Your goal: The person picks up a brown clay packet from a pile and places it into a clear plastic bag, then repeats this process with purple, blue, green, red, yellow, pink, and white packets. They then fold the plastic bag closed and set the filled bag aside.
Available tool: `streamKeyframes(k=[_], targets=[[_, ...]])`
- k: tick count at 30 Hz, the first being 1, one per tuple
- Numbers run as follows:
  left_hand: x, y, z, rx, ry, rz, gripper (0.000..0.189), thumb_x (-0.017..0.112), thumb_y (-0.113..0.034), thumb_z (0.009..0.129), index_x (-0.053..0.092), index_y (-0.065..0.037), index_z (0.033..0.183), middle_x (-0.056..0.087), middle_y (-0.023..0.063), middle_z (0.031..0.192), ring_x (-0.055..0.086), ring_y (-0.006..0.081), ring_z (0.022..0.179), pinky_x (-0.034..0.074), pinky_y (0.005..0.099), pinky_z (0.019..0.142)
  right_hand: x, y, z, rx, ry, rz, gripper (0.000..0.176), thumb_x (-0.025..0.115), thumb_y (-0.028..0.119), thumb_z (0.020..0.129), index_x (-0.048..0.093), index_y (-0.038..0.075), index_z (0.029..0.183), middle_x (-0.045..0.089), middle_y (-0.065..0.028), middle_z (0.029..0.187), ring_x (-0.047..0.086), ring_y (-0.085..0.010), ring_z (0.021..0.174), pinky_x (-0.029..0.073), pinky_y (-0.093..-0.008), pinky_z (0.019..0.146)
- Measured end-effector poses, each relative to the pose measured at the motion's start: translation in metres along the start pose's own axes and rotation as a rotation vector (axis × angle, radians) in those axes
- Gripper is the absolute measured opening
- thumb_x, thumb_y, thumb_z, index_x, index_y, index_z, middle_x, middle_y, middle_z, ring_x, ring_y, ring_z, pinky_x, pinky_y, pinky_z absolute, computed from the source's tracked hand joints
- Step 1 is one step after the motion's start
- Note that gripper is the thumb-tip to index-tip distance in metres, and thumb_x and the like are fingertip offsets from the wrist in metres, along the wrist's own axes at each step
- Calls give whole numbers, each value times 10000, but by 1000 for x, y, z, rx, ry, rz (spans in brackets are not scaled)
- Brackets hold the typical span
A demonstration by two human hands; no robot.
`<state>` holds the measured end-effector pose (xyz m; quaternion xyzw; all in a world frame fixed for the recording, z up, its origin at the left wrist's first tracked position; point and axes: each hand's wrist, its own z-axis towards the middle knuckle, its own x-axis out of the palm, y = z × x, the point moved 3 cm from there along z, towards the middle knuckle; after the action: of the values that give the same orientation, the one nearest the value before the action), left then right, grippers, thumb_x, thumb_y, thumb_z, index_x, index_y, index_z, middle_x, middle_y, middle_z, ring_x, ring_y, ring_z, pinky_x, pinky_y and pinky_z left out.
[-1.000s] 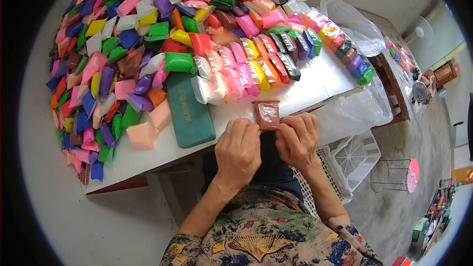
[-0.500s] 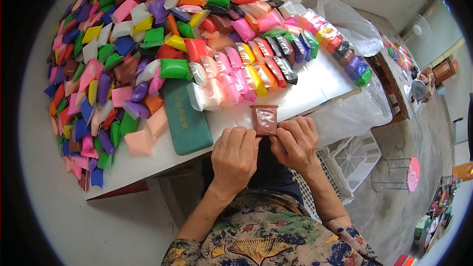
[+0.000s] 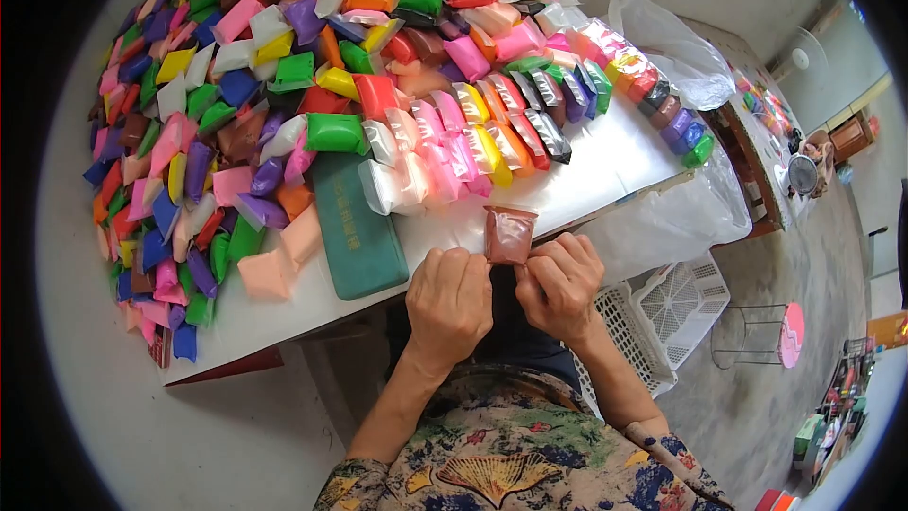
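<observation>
The left hand (image 3: 449, 293) is curled, with thumb and fingers pinched together at the lower left corner of a brown packet (image 3: 511, 235). The right hand (image 3: 565, 286) is closed in a similar way and pinches the lower right part of the same packet. The brown packet is between the two hands, at the front edge of the counter (image 3: 619, 147); whether it touches the counter, I cannot tell.

Just beyond the packet, two neat rows of coloured packets (image 3: 492, 151) lie close together, with white at the left end and black at the right end of the nearer row. To the left of these rows lies a green case (image 3: 357, 227), and beside it two peach packets (image 3: 265, 274). Farther left and behind, a large mixed pile of packets (image 3: 238, 87) covers the counter. On the right side, another line of packets (image 3: 667, 114) ends with a green one. Below the counter, at right, stands a white basket (image 3: 686, 298), and farther away a pink stool (image 3: 793, 335).
</observation>
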<state>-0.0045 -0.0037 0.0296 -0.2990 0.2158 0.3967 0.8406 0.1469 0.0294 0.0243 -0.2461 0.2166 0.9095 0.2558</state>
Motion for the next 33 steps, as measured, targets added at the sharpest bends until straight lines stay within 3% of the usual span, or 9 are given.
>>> streamKeyframes(k=[11,14,15,18,21,24,33], targets=[[2,-7,1,10,-18,31,136,688,-21,797,628,-8,918,557,118,858,550,312,743,458,415,647,-20,-13,-9,94,74,1,124,649,29,718,568,41,810,570,-99,796,536,-288,691,434,-389,636],[5,-5,1,17,-54,58,156,698,-24,786,629,-7,925,562,117,864,554,310,741,459,413,646,-31,-17,-8,149,-69,-55,124,623,28,738,595,23,859,596,-123,839,556,-310,718,457,-409,671],[5,-5,1,25,-51,60,158,698,-27,785,630,-6,927,562,116,864,554,309,738,459,413,645,-36,-10,-1,144,-27,-64,252,624,43,759,653,-10,1004,658,-156,990,607,-321,840,488,-434,780],[6,-6,3,35,-35,66,162,694,-33,787,632,-6,934,559,115,865,554,307,736,460,415,641,-30,12,21,-27,64,-91,401,631,112,815,643,-28,1190,644,-184,1225,614,-340,1093,454,-468,986],[6,-4,4,16,-15,72,163,687,-41,795,632,-7,945,555,114,868,556,308,742,461,415,640,-3,10,13,-57,288,-50,498,617,191,876,586,-33,1319,562,-180,1403,510,-340,1323,334,-501,1140],[7,-4,2,1,-7,72,167,683,-49,802,629,-7,955,552,115,871,559,309,750,462,416,641,-1,7,9,-32,306,-13,495,587,239,918,572,-31,1332,535,-172,1436,454,-340,1390,269,-517,1180],[4,-5,1,3,-2,72,132,668,-51,830,612,-8,942,541,121,877,561,311,779,474,418,677,-6,2,7,29,322,-5,507,603,221,923,546,-1,1375,511,-144,1467,439,-342,1395,248,-532,1176]])
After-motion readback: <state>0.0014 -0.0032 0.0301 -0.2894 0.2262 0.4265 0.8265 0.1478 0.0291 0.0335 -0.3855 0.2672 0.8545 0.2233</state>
